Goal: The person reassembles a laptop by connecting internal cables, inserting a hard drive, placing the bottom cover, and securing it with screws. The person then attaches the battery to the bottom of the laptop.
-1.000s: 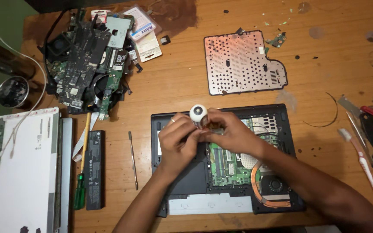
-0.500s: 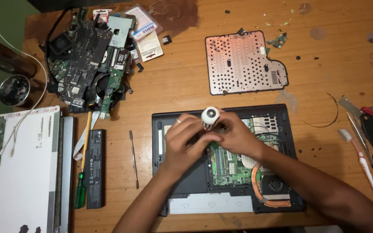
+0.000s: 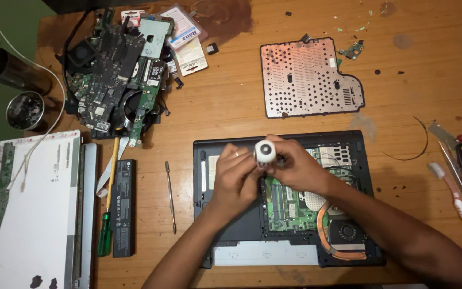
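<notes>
While both hands work above the open laptop (image 3: 290, 251):
Change: white cylinder (image 3: 265, 153) turned, round end now facing up.
Left hand (image 3: 235, 176): fingers closed on cylinder.
Right hand (image 3: 295, 167): pinching it too.

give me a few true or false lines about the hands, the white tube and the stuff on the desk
1. Both hands hold a small white tube above the open laptop. True.
2. The perforated metal cover is screwed onto the laptop. False: it lies on the desk beyond the laptop.
3. A green-handled screwdriver lies left of the laptop, beside a black battery. True.
4. The left hand rests on the pile of circuit boards. False: it is at the tube with the right hand.
5. A toothbrush lies at the right of the desk. True.
</notes>
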